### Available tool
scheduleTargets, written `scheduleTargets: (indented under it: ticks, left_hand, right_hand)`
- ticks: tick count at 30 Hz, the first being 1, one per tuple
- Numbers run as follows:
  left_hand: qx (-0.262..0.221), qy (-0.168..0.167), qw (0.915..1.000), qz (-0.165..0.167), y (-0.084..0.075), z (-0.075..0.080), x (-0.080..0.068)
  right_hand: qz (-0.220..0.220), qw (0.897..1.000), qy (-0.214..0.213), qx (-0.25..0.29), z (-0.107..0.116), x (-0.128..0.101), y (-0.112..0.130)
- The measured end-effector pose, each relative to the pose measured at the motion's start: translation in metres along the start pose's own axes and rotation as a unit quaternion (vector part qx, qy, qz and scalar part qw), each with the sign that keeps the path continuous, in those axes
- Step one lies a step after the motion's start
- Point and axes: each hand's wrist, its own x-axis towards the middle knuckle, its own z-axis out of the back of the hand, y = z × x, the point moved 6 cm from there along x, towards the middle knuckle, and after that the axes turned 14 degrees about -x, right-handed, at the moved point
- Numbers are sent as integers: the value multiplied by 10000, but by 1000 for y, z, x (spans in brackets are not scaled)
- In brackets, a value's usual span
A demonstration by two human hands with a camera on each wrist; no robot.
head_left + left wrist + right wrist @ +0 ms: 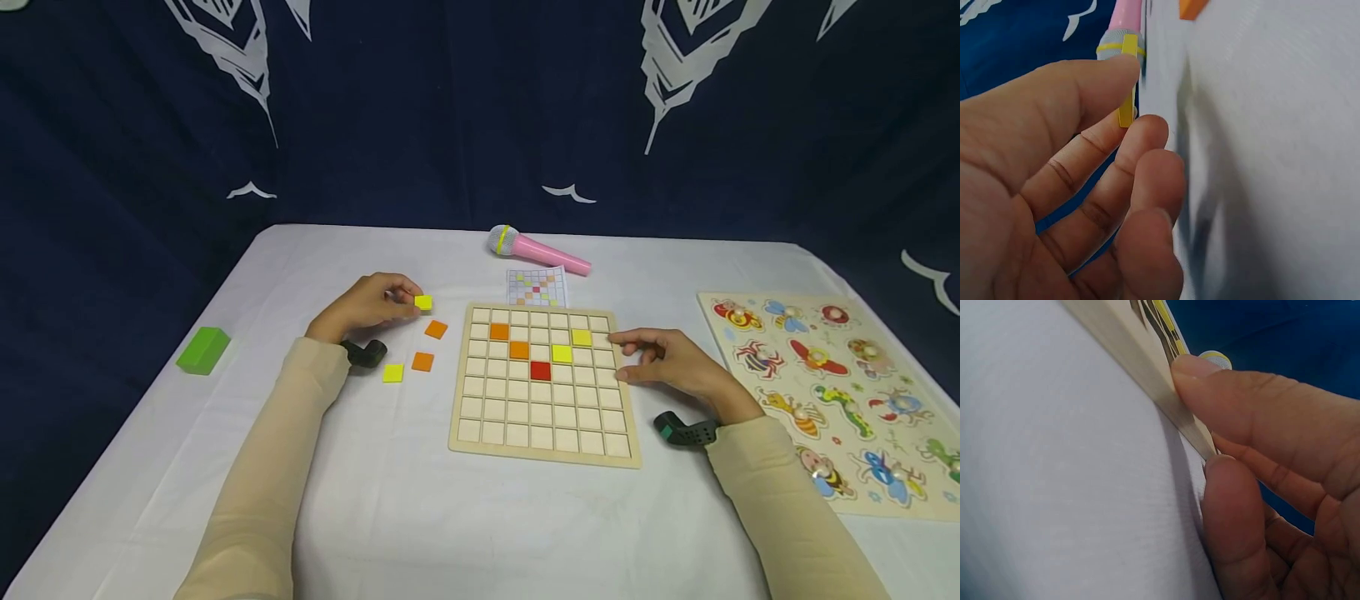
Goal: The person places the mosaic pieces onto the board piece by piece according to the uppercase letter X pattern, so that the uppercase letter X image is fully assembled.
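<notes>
My left hand (369,303) pinches a small yellow square tile (423,302) between thumb and fingertips, just above the table. In the left wrist view the yellow tile (1126,112) stands edge-on behind the thumb. Beside that hand lie two orange tiles (422,362) and another yellow tile (393,373). The wooden grid board (546,457) lies flat at the middle, with orange tiles (498,332), a red tile (540,371) and yellow tiles (562,354) set in its squares. At the board's right edge, my right hand (682,367) rests its thumb and fingertips without curling round it.
Behind the board lies a printed pattern card (536,287), with a pink microphone (551,253) beyond it. A wooden insect puzzle (832,400) covers the table's right side. A green block (203,350) sits near the left edge. Dark patterned cloth (450,108) hangs behind the table.
</notes>
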Motion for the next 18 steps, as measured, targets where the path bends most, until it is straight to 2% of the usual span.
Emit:
scheduleTargets:
  ticks: [5,18]
  left_hand:
    - [131,116,9995,-274,-13,-5,-3]
    - [303,535,9961,-632,-35,-31,-4]
  right_hand:
    - [8,10000,-4,30,0,-1,0]
    - [54,10000,-7,-34,0,0,0]
